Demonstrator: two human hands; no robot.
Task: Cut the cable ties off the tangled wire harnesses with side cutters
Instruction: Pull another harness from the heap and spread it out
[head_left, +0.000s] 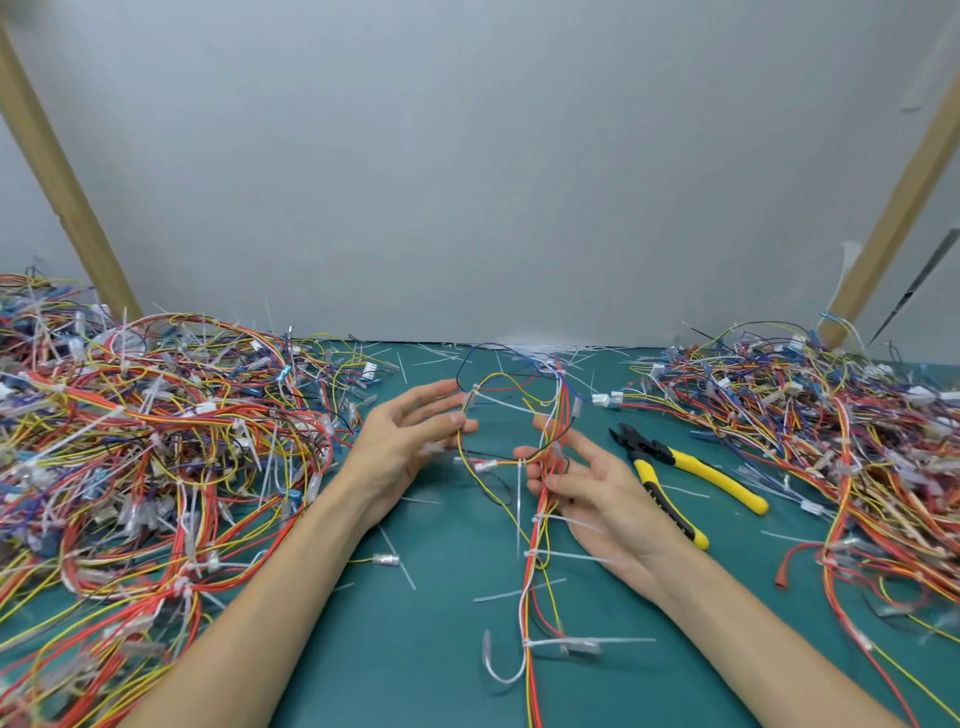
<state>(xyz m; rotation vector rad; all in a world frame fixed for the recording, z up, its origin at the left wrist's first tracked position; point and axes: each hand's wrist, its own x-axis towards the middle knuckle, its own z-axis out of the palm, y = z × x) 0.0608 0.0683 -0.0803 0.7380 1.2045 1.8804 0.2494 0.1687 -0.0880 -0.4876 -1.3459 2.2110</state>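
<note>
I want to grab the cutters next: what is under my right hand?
The right hand pinches the wire harness above the green mat. The side cutters lie beside it, not beneath. Whatever sits directly under the palm is covered.

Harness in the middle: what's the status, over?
Left hand pinches harness, right hand grips it. Ties still on. Cutters lie unheld on mat, beside right hand.
</note>
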